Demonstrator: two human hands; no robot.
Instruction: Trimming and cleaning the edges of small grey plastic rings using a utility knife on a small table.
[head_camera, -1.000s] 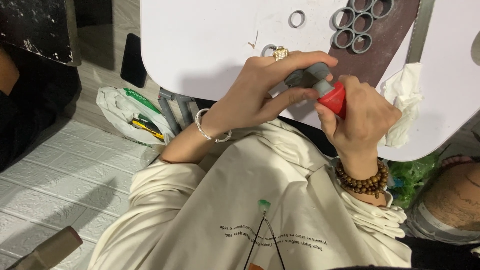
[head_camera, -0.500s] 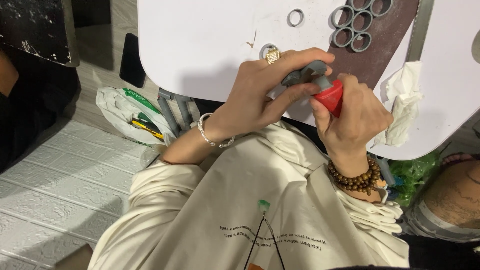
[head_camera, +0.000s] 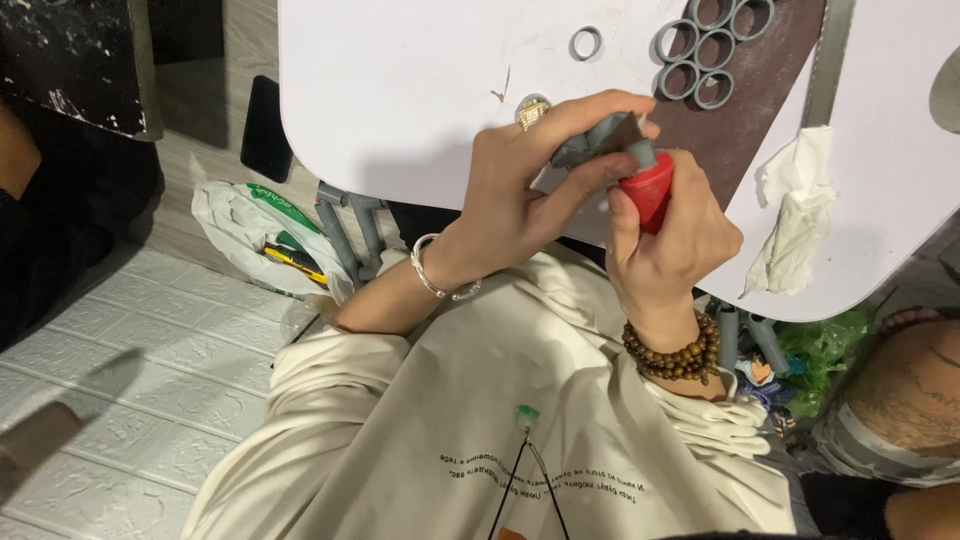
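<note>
My left hand (head_camera: 520, 190) pinches a small grey plastic piece (head_camera: 600, 140) above the near edge of a white table (head_camera: 420, 80). A ring sits on one of its fingers and a silver bracelet on its wrist. My right hand (head_camera: 670, 250) is wrapped around a red-handled tool (head_camera: 648, 192) whose tip meets the grey piece. A brown bead bracelet circles my right wrist. Both hands are close together, almost touching, over my cream shirt.
Several grey rings (head_camera: 712, 50) lie clustered on a dark brown strip (head_camera: 760, 90) at the table's far side, with one lone ring (head_camera: 585, 43) apart. A crumpled white tissue (head_camera: 795, 225) lies at right. A white plastic bag (head_camera: 262, 232) sits on the tiled floor. Another person's leg (head_camera: 895, 410) is at right.
Both hands have shifted slightly upward and to the right together, still working the grey piece with the red-handled tool. The left hand's fingers have re-gripped the piece.
</note>
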